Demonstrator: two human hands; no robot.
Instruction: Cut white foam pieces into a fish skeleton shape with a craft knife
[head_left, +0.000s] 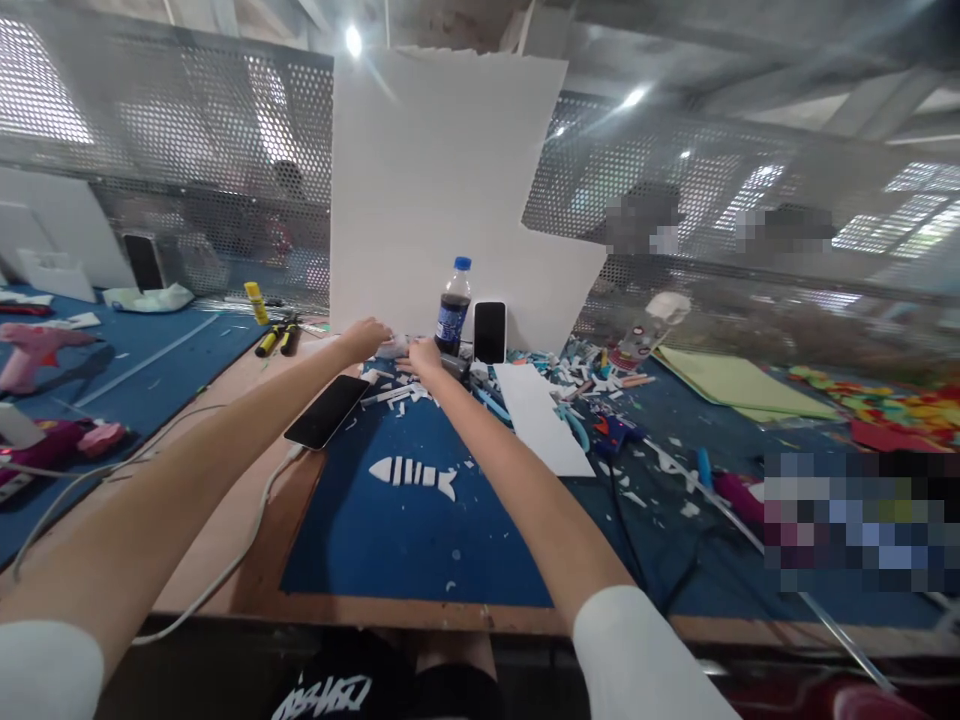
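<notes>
Both arms stretch to the far side of the blue work mat (375, 560). My left hand (367, 338) has its fingers bent down at a pale, see-through item (391, 346), perhaps thin plastic; what they grip is unclear. Just right of it, my right hand (425, 357) points its fingers left, stretched and slightly apart, close to the same item. White foam scraps (401, 392) lie below the hands. Nearer me on the mat, white cut pieces form a fish shape (414, 474) with narrow gaps between its body strips.
Behind my right hand stand a dark drink bottle (452, 315) and an upright phone (490, 332). Another phone (328, 412), cabled, lies left. A white sheet (541, 420) and scraps lie right. A tall white board (450, 180) rises behind; a pink glue gun (37, 350) lies far left.
</notes>
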